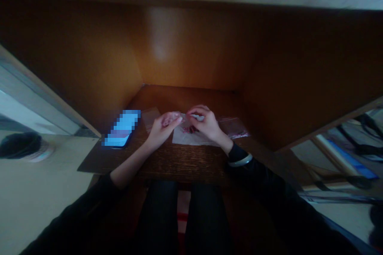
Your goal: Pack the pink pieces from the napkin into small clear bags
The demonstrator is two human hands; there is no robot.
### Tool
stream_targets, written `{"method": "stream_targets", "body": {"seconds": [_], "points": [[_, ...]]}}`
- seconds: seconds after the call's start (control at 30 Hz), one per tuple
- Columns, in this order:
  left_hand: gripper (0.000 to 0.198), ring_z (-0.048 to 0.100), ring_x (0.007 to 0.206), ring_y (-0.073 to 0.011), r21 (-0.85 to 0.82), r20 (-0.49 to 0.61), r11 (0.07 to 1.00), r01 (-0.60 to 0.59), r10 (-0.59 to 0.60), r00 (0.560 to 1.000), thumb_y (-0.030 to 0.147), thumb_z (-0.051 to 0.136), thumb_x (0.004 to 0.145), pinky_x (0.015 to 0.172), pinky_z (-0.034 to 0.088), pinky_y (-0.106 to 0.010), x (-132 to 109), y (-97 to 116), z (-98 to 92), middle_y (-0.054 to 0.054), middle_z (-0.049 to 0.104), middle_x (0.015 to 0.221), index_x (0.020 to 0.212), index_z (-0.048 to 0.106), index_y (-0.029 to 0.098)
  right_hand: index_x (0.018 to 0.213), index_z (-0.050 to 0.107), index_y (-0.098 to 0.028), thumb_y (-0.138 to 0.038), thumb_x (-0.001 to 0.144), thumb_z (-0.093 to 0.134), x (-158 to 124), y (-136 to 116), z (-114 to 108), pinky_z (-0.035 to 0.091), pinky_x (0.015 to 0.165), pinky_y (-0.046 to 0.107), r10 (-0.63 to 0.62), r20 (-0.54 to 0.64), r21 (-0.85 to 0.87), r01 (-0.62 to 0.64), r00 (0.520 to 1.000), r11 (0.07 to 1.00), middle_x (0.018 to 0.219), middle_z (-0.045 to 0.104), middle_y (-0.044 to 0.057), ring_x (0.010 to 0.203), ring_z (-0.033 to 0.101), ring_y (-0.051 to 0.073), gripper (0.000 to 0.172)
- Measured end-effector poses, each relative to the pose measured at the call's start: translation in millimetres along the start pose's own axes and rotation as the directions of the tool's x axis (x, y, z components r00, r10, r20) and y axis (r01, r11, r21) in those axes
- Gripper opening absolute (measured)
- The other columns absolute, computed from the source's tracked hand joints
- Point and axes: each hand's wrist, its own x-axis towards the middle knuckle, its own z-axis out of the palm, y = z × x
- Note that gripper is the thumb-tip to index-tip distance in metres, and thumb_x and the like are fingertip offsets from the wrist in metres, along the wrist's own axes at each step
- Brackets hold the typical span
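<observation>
My left hand (164, 126) is closed around something clear and shiny that looks like a small plastic bag (171, 118). Close by on the right, my right hand (206, 122) has its thumb and forefinger brought together in a pinch; whatever lies between the fingertips is too small to make out. Beneath both hands a white sheet (181, 138) lies on the brown wooden surface. Small dark red pieces (190, 129) are gathered on it, partly covered by my right hand.
A phone (122, 128) with a lit, pixelated screen lies at the left. Clear plastic bags lie on either side, one on the left (150, 116) and one on the right (235, 126). Wooden panels (191, 48) enclose the back and sides. A basket (38, 149) stands on the floor.
</observation>
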Motion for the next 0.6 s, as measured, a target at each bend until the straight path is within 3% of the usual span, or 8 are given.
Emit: {"method": "stream_targets", "body": {"seconds": [0.1, 0.17, 0.33, 0.5, 0.6], "points": [[0.029, 0.065, 0.093, -0.0212, -0.048, -0.012, 0.999, -0.004, 0.003, 1.0, 0.043, 0.068, 0.077, 0.089, 0.049, -0.038, 0, -1, -0.8, -0.008, 0.071, 0.096, 0.088, 0.069, 0.016, 0.089, 0.075, -0.024, -0.022, 0.08, 0.07, 0, 6, -4, 0.042, 0.096, 0.041, -0.074, 0.33, -0.068, 0.102, 0.941, 0.993, 0.106, 0.07, 0.004, 0.105, 0.06, 0.021, 0.011], [0.03, 0.065, 0.095, -0.0217, -0.075, -0.015, 0.997, -0.004, 0.003, 1.0, 0.044, 0.068, 0.077, 0.091, 0.049, -0.039, 0, 0, -1.2, -0.008, 0.072, 0.097, 0.087, 0.07, 0.016, 0.087, 0.076, -0.027, -0.023, 0.08, 0.071, -2, 10, -2, 0.04, 0.1, 0.04, -0.075, 0.438, -0.09, 0.127, 0.896, 0.988, 0.115, 0.068, 0.002, 0.115, 0.057, 0.022, 0.01], [0.029, 0.066, 0.097, -0.022, -0.203, 0.012, 0.979, 0.032, -0.031, 0.999, 0.043, 0.071, 0.076, 0.093, 0.049, -0.041, -1, 0, -1.1, -0.005, 0.073, 0.098, 0.092, 0.072, 0.019, 0.087, 0.076, -0.031, -0.021, 0.081, 0.07, -5, 16, 3, 0.037, 0.106, 0.042, -0.059, 0.443, -0.165, 0.146, 0.895, 0.975, 0.118, 0.068, -0.001, 0.124, 0.053, 0.021, 0.013], [0.029, 0.067, 0.087, -0.0191, -0.412, 0.088, 0.908, 0.073, -0.04, 0.995, 0.041, 0.073, 0.074, 0.084, 0.051, -0.034, -1, -3, -1.9, -0.005, 0.073, 0.095, 0.093, 0.073, 0.019, 0.083, 0.075, -0.033, -0.02, 0.081, 0.071, -5, 14, 3, 0.037, 0.106, 0.044, -0.053, 0.44, -0.129, 0.122, 0.896, 0.984, 0.116, 0.07, -0.004, 0.123, 0.054, 0.021, 0.013], [0.025, 0.066, 0.087, -0.018, -0.428, 0.108, 0.901, 0.074, -0.03, 0.994, 0.039, 0.068, 0.078, 0.083, 0.049, -0.031, -1, -2, -2.3, -0.005, 0.072, 0.094, 0.093, 0.073, 0.019, 0.083, 0.075, -0.031, -0.02, 0.081, 0.071, -3, 11, 2, 0.041, 0.102, 0.045, -0.042, 0.368, -0.082, 0.077, 0.929, 0.994, 0.113, 0.07, -0.003, 0.116, 0.058, 0.021, 0.012]]}}
